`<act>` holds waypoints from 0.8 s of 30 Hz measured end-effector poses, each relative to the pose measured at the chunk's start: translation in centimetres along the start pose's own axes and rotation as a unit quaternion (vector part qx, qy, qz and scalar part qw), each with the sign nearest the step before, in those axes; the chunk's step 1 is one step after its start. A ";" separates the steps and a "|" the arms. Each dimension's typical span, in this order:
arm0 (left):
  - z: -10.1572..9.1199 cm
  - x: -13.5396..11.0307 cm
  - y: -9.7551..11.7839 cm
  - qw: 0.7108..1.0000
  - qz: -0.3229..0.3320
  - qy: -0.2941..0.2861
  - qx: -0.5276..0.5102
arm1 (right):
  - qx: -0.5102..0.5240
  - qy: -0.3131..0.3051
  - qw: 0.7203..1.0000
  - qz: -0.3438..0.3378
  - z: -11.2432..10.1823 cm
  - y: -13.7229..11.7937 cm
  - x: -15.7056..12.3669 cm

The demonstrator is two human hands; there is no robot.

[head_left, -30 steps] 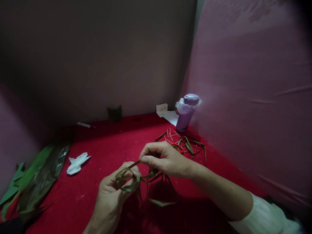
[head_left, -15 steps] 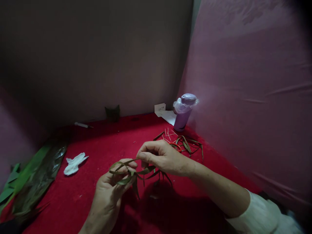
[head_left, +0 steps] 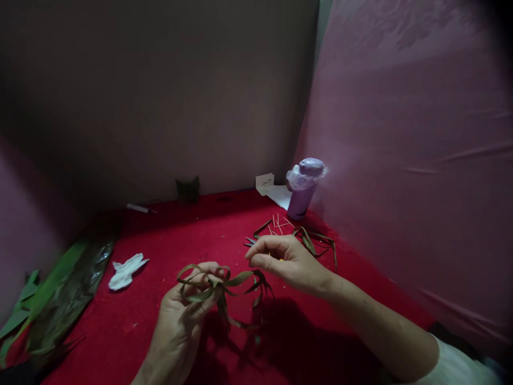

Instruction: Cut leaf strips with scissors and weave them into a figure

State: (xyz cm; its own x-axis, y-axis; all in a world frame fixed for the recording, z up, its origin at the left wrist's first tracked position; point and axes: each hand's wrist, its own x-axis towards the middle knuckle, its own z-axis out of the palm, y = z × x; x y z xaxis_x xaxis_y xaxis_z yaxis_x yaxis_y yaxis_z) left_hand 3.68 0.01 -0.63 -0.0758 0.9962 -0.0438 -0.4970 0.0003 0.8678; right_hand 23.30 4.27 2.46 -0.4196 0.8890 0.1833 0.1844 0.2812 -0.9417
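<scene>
My left hand (head_left: pixel 186 315) is closed on a bundle of narrow, dull green leaf strips (head_left: pixel 216 286), tied or looped together. Rounded loops rise over its fingers, and loose ends hang down and to the right. Just right of the bundle is my right hand (head_left: pixel 294 264), its thumb and forefinger tips close together with nothing visible between them. Behind its fingers lie scissors (head_left: pixel 250 241); their blade tips show, while the hand mostly hides the handles. More leaf strips (head_left: pixel 308 240) lie on the red cloth beyond the right wrist.
Several thin sticks (head_left: pixel 278 223) lie near a purple bottle (head_left: pixel 301 198) wrapped with clear plastic. White cards (head_left: pixel 276 193) are beside it. At left are a crumpled white tissue (head_left: pixel 126 271), large green leaves (head_left: pixel 66 294) and a white pen-like tool (head_left: pixel 138 208). A dark folded leaf piece (head_left: pixel 187 189) stands at the back wall.
My right hand has let go of a strip and moved right, away from the bundle. The scissors' blades now show, and their orange handle is covered. My left hand stays nearly in place.
</scene>
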 end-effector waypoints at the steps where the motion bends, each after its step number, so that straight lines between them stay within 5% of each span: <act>1: 0.0 -0.1 0.0 1.000 0.000 0.000 -0.005 | -0.007 -0.004 1.000 -0.005 0.0 -0.2 -0.2; 9: -0.4 -0.1 -0.1 0.999 -0.001 -0.044 -0.004 | -0.081 -0.031 0.994 -0.064 0.6 -1.2 -0.7; 16: -0.3 0.1 -0.3 1.000 -0.005 -0.017 0.006 | -0.020 0.016 0.998 -0.060 -0.1 -0.9 -0.7; 24: -0.7 0.0 -0.4 1.000 -0.007 -0.023 0.020 | 0.061 -0.018 0.998 -0.011 -0.8 -0.3 -0.8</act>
State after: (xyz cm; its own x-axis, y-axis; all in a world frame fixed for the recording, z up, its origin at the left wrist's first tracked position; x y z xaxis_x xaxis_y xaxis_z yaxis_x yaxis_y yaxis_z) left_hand 3.32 -0.02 -1.35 -0.0291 0.9990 -0.0349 -0.4619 0.0175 0.8868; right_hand 24.29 3.73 2.86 -0.4537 0.8692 0.1965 0.0653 0.2523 -0.9654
